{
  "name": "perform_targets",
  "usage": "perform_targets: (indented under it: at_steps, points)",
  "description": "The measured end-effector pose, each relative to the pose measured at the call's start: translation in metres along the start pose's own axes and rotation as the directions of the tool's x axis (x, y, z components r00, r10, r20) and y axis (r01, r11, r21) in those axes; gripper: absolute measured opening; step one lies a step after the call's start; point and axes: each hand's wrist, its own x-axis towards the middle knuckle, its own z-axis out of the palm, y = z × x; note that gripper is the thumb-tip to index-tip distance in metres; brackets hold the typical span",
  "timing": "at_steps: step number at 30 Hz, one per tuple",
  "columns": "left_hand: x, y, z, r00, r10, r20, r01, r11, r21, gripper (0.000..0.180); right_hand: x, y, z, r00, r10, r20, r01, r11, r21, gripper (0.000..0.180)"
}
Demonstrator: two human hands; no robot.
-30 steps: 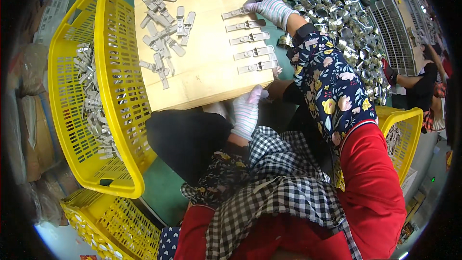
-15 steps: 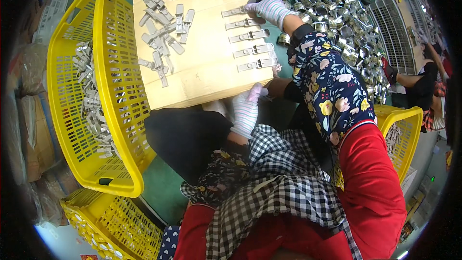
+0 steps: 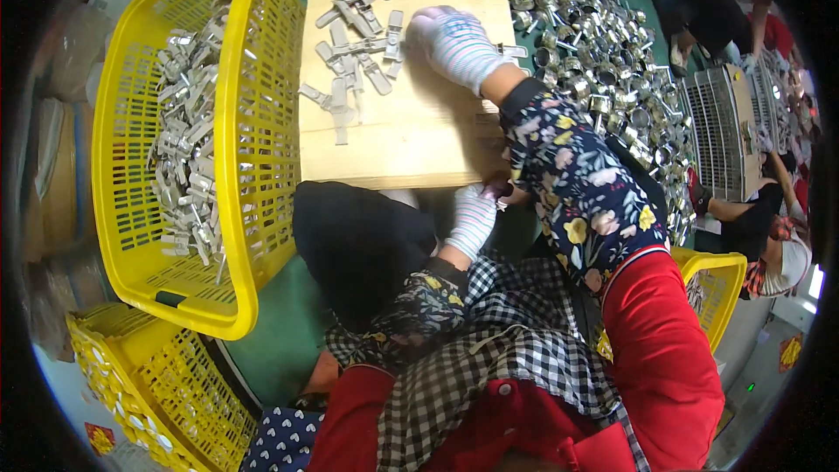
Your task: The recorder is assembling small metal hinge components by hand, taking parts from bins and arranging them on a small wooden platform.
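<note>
A pale wooden board lies in front of me with a loose pile of flat metal clips on its left part. My right hand, in a striped glove, reaches over the board beside the pile; its fingertips are turned down and hidden. One metal clip sticks out past this hand at the board's right edge. Just below the near edge, my gloved left hand is closed, its fingers bunched around something I cannot make out.
A yellow basket full of similar clips stands at the left, with stacked yellow baskets below it. Many round metal fittings cover the green surface at the right. Another yellow basket and a seated person are farther right.
My right hand has moved left from the board's right edge to the pile, over the clips formerly in a row. My left hand has dropped slightly off the near edge. The view has shifted.
</note>
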Motion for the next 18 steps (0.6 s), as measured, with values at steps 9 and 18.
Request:
perform_targets:
  at_steps: [9, 18]
  points:
    - [0.005, 0.008, 0.003, 0.995, -0.015, 0.096, 0.002, 0.992, 0.13, 0.017, -0.01, 0.008, 0.004, 0.99, -0.044, 0.136, 0.044, 0.999, 0.006, 0.017]
    - [-0.002, 0.027, -0.006, 0.998, -0.012, 0.058, 0.003, 0.988, 0.151, 0.015, -0.031, -0.008, -0.004, 0.973, -0.038, 0.228, 0.09, 0.97, -0.224, 0.019]
